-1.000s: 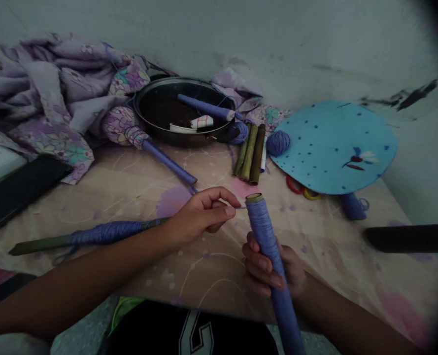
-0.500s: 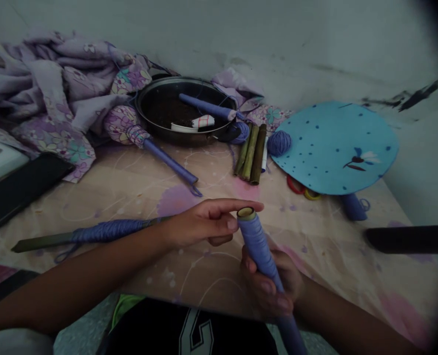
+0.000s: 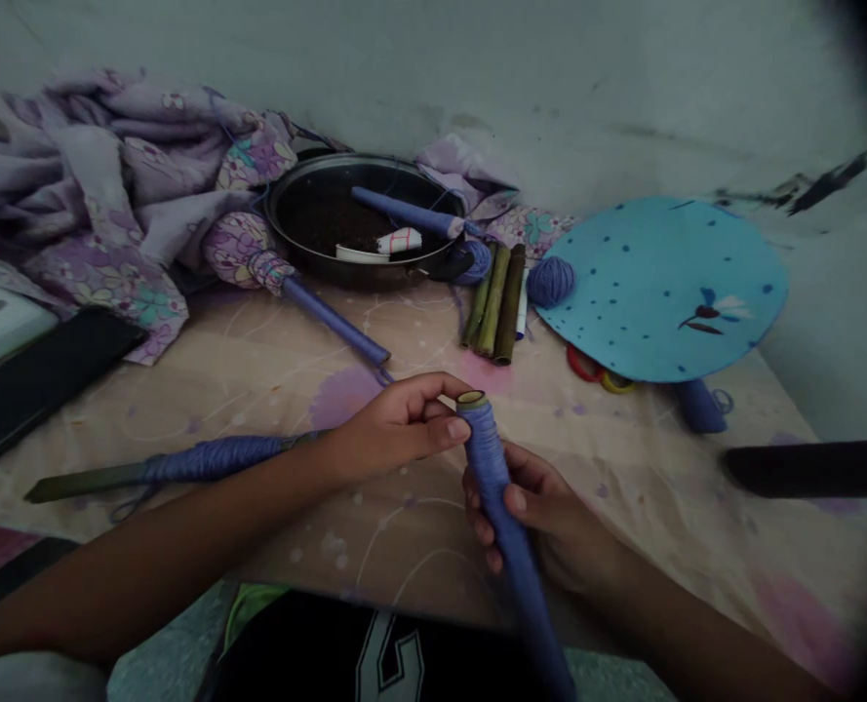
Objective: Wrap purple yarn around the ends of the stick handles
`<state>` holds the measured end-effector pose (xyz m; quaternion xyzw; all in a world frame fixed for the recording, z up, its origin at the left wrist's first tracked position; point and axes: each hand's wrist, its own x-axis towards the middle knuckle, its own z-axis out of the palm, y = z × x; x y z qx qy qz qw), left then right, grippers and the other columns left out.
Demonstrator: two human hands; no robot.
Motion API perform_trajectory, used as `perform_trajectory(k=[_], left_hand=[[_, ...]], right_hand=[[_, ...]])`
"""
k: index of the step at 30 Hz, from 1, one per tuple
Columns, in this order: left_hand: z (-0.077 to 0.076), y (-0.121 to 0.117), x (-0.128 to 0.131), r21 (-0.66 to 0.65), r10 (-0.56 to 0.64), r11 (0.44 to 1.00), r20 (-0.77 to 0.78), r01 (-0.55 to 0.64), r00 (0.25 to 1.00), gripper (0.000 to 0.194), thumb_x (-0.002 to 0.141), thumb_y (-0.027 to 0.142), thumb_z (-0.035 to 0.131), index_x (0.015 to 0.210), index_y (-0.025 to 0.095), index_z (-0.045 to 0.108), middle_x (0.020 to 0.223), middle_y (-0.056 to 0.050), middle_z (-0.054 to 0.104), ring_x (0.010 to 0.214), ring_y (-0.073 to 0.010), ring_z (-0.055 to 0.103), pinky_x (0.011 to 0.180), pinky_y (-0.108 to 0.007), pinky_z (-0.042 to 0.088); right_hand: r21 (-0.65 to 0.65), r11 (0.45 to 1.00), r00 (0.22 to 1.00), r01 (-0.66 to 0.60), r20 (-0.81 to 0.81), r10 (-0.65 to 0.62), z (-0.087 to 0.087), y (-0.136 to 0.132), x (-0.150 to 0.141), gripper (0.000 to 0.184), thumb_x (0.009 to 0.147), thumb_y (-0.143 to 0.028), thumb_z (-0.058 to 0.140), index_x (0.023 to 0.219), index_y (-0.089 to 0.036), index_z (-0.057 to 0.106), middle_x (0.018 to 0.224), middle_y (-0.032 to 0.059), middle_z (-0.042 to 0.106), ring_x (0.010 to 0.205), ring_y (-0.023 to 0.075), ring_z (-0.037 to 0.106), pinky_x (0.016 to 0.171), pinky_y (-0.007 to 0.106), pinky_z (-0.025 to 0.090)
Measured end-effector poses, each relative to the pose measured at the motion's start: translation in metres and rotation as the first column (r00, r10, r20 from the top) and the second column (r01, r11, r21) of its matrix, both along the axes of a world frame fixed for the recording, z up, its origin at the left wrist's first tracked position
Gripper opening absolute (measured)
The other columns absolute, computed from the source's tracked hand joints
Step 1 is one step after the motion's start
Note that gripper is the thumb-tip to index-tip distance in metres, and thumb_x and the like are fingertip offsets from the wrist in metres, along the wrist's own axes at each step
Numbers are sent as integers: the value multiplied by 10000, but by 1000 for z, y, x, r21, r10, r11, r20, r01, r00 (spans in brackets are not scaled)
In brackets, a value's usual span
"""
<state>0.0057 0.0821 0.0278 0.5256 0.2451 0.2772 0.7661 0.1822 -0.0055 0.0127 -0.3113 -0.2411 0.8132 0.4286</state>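
Note:
A hollow bamboo-like tube wrapped in blue-purple yarn (image 3: 515, 556) tilts up in front of me, its open end on top. My right hand (image 3: 550, 512) is closed around its middle, thumb along the near side. At the top end my left hand (image 3: 404, 419) pinches the rim, thumb in front; its index fingertip is hidden behind the tube. Under my left forearm lies a flat stick with blue yarn wound on it (image 3: 217, 456). Further back rests a yarn-wrapped handle (image 3: 334, 317) with a floral cloth ball (image 3: 239, 251) at its end.
A black pan (image 3: 308, 255) holds dark grains and another wrapped stick (image 3: 404, 211). Beside it are bare bamboo tubes (image 3: 497, 302), a yarn ball (image 3: 551, 282) and a blue round sheet (image 3: 652, 292) over tape rolls. Crumpled cloth (image 3: 97, 156) and a phone (image 3: 53, 380) lie left.
The tube has shifted slightly left and up. My left index finger, stretched across its top before, has curled behind the rim. My right hand has changed its grip, thumb now on the near side.

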Motion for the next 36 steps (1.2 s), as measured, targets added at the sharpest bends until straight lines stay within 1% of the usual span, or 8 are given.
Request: perform_trajectory(k=[4,8,12,16,20,23,30,36], left_hand=[[5,2,-2,65,34,997,-92,-28,995,332,731,381,661,937,144,551,573,76,406,490,-51,350,465,-175,264],[3,4,-3,160,18,987,-133,4,991,313,767,376,625,964,136,586,561,74,397,476,-50,348,445,-172,260],[1,5,-1,286,42,958,-139,0,989,274,803,353,578,962,132,610,731,-2,580,636,-94,526,562,-196,408],[2,5,0,517,135,856,-217,-4,967,221,849,305,511,963,144,611,883,-40,641,801,-133,581,691,-234,453],[3,5,-1,699,325,715,-342,8,882,185,863,317,503,820,159,590,709,8,590,653,-107,529,570,-209,379],[3,3,-2,735,354,678,-341,12,871,205,862,326,504,746,164,555,604,40,503,561,-86,457,512,-202,314],[1,2,3,468,187,883,-252,-50,949,228,844,349,511,718,159,501,579,66,390,500,-61,330,466,-187,273],[-3,8,3,288,109,957,-218,-43,970,203,810,346,546,865,153,521,647,49,467,540,-67,402,491,-191,298]], right_hand=[[-67,998,1000,-6,26,8,2,-2,1,171,791,-274,657,880,-146,588,765,34,631,563,110,614,499,233,539],[-42,999,999,15,40,-13,4,-5,-1,196,800,-305,614,909,-147,576,714,16,596,461,71,528,374,154,420],[30,998,982,59,179,-64,5,-10,-4,290,798,-378,641,983,-208,497,698,-26,573,401,37,434,351,132,333],[34,998,949,60,309,-68,4,-11,-7,282,802,-332,658,967,-235,452,660,-72,543,373,26,383,349,131,310],[14,995,914,98,394,-96,2,-10,-8,233,830,-310,630,946,-246,438,633,-88,519,379,34,391,353,133,315],[15,994,913,110,394,-107,1,-10,-9,227,829,-301,632,931,-247,436,624,-92,507,373,33,391,350,132,322],[-40,994,984,100,149,-93,0,-6,-8,220,808,-322,652,924,-206,506,735,-20,570,475,62,499,369,146,415],[-81,997,1000,4,-30,-6,-6,-2,-3,275,844,-397,599,956,-146,622,790,38,567,616,115,553,520,235,506]])
